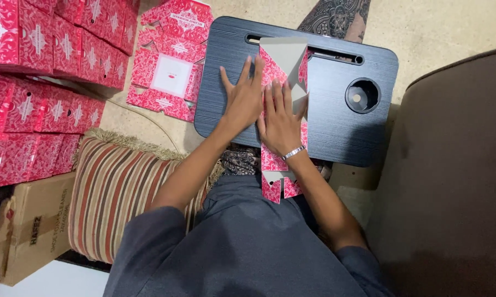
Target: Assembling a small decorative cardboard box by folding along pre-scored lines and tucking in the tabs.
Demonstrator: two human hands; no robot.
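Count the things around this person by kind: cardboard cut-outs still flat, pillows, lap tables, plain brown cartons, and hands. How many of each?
Flat red patterned box cut-outs: 2, one under the hands, one on the floor
Striped pillow: 1
Black lap table: 1
Brown cartons: 1 fully seen
Hands: 2, left hand and right hand, both pressing flat
Total: 7
The stacked red boxes run out of view, so they are uncounted.

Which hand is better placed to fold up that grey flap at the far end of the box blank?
Probably the right hand: its fingertips lie just short of the grey flap on the red box blank. The left hand lies flat on the blank's left edge and the black lap desk, suited to pinning.
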